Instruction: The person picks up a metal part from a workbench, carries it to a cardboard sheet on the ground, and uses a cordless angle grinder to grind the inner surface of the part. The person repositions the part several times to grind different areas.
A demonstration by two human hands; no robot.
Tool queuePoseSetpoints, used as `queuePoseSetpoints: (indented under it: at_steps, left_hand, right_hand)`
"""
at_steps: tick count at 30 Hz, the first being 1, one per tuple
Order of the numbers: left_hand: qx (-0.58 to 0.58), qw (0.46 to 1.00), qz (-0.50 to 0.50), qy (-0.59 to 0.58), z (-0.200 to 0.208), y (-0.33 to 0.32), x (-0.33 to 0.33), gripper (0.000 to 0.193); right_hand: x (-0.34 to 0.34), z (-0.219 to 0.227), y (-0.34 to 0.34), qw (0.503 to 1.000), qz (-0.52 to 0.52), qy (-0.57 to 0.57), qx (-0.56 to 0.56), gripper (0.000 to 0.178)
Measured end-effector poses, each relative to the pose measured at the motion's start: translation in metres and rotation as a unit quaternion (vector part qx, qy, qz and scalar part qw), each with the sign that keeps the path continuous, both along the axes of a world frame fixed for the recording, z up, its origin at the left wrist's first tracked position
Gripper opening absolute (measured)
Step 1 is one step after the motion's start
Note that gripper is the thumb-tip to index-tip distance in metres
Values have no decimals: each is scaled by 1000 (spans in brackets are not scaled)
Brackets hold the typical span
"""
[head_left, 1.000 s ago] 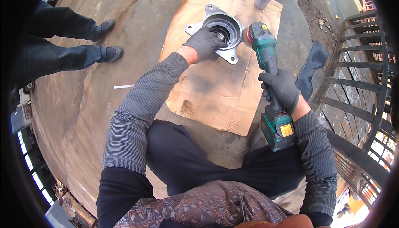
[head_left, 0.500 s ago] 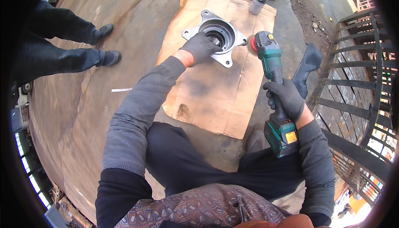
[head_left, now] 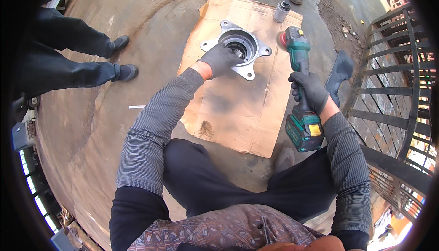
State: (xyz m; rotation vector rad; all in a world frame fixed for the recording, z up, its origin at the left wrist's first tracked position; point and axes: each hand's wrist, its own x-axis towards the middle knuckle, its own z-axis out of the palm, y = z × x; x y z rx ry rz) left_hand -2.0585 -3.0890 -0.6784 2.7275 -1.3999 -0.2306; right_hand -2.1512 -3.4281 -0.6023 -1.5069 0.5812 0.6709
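1. Workpiece location: the metal housing (head_left: 242,44) lies on the cardboard sheet (head_left: 260,127), ahead of the person, with its round bore facing up. Its lugs spread outward around the ring, so no single long axis stands out.

2. Left hand: the gloved left hand (head_left: 221,59) is the nearer one. It touches the near-left rim of the housing, fingers reaching into the bore. The thumb is hidden; whether the grip is closed cannot be told.

3. Right hand: the gloved right hand (head_left: 309,91) is wrapped around the handle of the green power tool (head_left: 300,56), well apart from the left hand. The housing lies ahead and to the left of it.

4. Tool alignment: the tool's long axis runs away from the body, with the battery pack (head_left: 302,132) at the near end and the head at the far end.

5. Critical relation: the red disc (head_left: 283,39) sits on the left side of the tool head, toward the housing. It is near the housing's right-hand lug, slightly beyond it, with a visible gap between.

6. Surroundings: a spray can (head_left: 281,13) stands near the sheet's far right corner.
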Motion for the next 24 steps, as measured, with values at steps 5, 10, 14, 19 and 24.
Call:
queuePoseSetpoints:
  at_steps: [5, 10, 14, 19, 24]
  left_hand:
    - [-124, 892, 187, 392, 17, -13, 19, 60]
    - [-24, 894, 358, 268, -31, -79, 30, 48]
    - [-26, 929, 363, 71, -63, -82, 33, 77]
    - [40, 966, 203, 156, -36, -41, 15, 64]
    - [56, 990, 38, 123, 2, -42, 1, 51]
  right_hand:
    - [-2, 22, -20, 998, -22, -50, -31, 29]
    - [-4, 26, -22, 998, -30, -55, 4, 26]
    - [-8, 25, -25, 999, -17, -47, -5, 29]
    - [-17, 31, -32, 999, 13, -38, 4, 30]
    - [-30, 31, -31, 999, 28, -12, 12, 31]
